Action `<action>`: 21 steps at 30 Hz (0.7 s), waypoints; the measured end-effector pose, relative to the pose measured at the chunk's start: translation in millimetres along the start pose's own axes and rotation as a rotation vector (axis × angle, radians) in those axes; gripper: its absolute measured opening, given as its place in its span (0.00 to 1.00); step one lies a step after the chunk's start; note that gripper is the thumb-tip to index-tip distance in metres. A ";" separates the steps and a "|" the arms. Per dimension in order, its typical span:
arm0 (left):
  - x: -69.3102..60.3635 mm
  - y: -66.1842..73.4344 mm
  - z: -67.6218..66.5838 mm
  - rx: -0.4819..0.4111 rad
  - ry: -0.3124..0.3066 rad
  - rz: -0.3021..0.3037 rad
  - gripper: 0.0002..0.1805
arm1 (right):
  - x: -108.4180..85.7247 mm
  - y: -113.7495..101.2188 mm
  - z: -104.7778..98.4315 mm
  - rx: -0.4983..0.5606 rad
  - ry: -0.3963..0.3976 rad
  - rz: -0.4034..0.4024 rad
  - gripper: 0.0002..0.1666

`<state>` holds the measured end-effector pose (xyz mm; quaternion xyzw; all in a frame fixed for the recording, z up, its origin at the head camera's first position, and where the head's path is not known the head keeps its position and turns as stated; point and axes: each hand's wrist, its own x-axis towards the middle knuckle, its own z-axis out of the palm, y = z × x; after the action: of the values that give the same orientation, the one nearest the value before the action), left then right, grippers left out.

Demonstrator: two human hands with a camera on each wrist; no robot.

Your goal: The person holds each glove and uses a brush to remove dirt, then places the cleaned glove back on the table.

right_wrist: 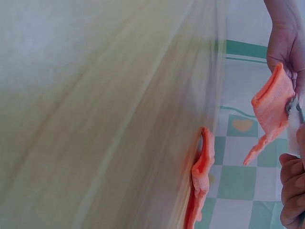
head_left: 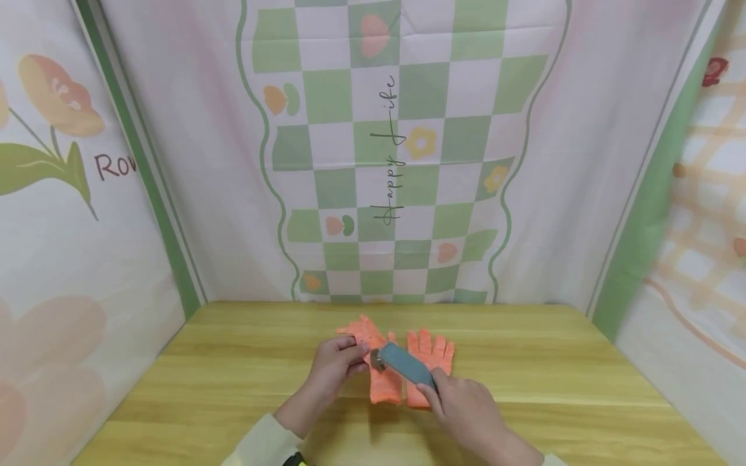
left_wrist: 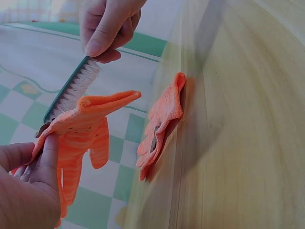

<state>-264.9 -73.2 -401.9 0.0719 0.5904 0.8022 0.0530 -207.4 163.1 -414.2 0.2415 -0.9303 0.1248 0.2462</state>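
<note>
My left hand (head_left: 333,366) pinches the edge of an orange knitted glove (head_left: 384,383), holding it up off the wooden table. In the left wrist view this glove (left_wrist: 81,129) hangs with its cuff toward the right and its fingers downward. A scrubbing brush (head_left: 408,364) with a blue-green back is gripped by my right hand (head_left: 469,409). Its white bristles (left_wrist: 81,83) face the glove, with the far end at a brown patch (head_left: 377,360) near my left fingertips. A second orange glove (head_left: 431,353) lies flat on the table, with a dark spot (left_wrist: 154,139) on it.
The wooden table (head_left: 524,362) spreads around both hands. Behind it hangs a green and white checked curtain (head_left: 375,142). Printed cloth panels stand at the left (head_left: 70,259) and right (head_left: 688,259).
</note>
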 end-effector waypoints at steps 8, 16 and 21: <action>0.6 3.7 -4.0 0.015 0.014 -0.008 0.05 | -1.7 11.7 -5.7 -0.064 -0.086 0.140 0.16; 1.9 3.3 -4.7 0.027 0.000 -0.004 0.08 | 2.2 11.1 -13.7 0.072 -0.041 0.121 0.15; 1.3 2.3 -2.4 0.037 -0.016 0.013 0.13 | 1.8 0.5 -11.2 0.135 0.009 0.039 0.16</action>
<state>-266.6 -75.9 -400.3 0.0830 0.6041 0.7909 0.0512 -204.6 166.8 -403.9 0.2388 -0.9232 0.1930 0.2312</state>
